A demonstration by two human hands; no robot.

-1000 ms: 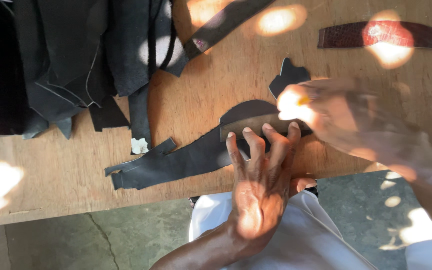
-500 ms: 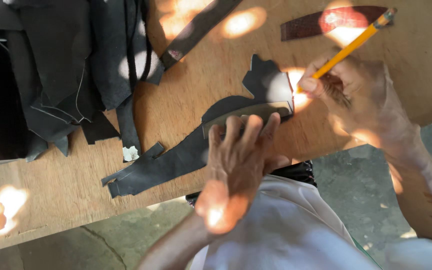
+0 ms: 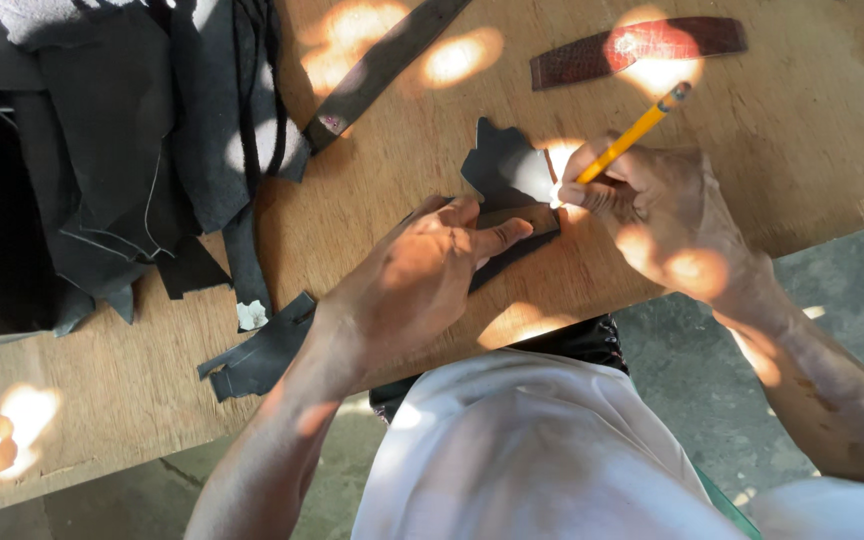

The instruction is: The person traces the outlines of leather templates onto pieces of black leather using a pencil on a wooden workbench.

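Two hands: left hand flat on black leather piece, right hand gripping one pencil

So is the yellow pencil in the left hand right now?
No, the yellow pencil is gripped by the right hand, while the left hand presses flat on the dark leather piece.

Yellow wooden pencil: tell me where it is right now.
In the head view the yellow wooden pencil is upper right of centre, held in the right hand, tip on the dark leather piece, below the reddish-brown leather strip.
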